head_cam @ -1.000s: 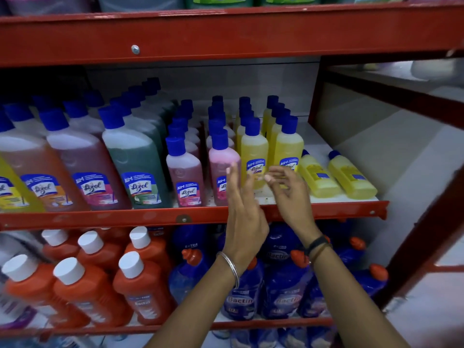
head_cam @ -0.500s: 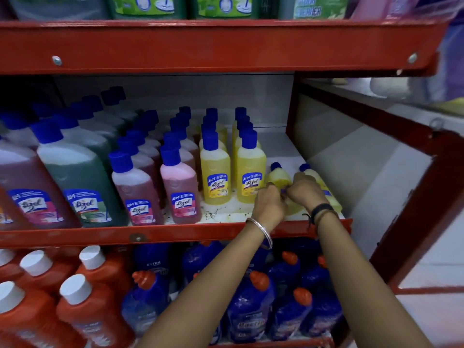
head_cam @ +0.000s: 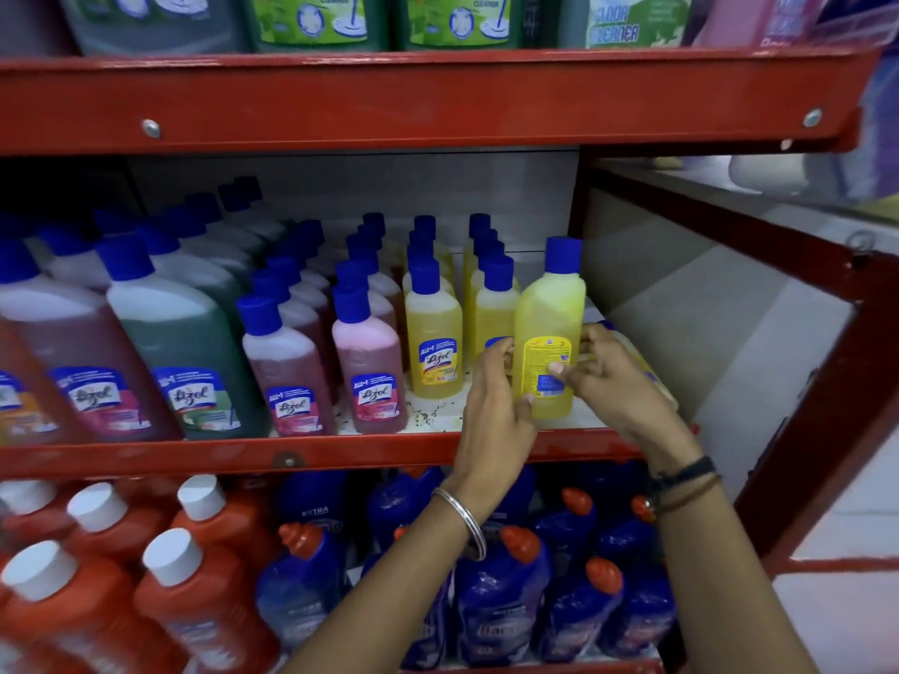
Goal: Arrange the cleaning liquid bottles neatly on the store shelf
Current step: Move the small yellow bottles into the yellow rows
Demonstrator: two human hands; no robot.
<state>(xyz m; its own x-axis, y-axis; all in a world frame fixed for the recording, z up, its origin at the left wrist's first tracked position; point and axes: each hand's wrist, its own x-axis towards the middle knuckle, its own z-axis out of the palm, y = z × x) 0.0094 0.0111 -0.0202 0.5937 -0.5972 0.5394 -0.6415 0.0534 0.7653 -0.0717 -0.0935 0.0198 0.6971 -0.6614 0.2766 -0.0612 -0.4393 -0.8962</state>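
Note:
A small yellow bottle (head_cam: 549, 328) with a blue cap stands upright at the right end of the middle shelf (head_cam: 292, 454), its back label facing me. My left hand (head_cam: 496, 406) grips its left side and my right hand (head_cam: 613, 381) grips its right side. Two rows of matching yellow bottles (head_cam: 433, 342) stand just to its left. Another yellow bottle (head_cam: 647, 372) lies on its side behind my right hand, mostly hidden.
Pink bottles (head_cam: 369, 367), maroon bottles (head_cam: 287, 372) and large green and red ones (head_cam: 185, 362) fill the shelf's left. Orange bottles (head_cam: 194, 600) and blue bottles (head_cam: 496, 600) crowd the lower shelf. The red upper shelf beam (head_cam: 438, 99) overhangs; a red frame post (head_cam: 817, 381) stands at right.
Both hands reached to the lying yellow bottles at the shelf's right end, took hold of one and stood it upright. The camera moved closer and to the right.

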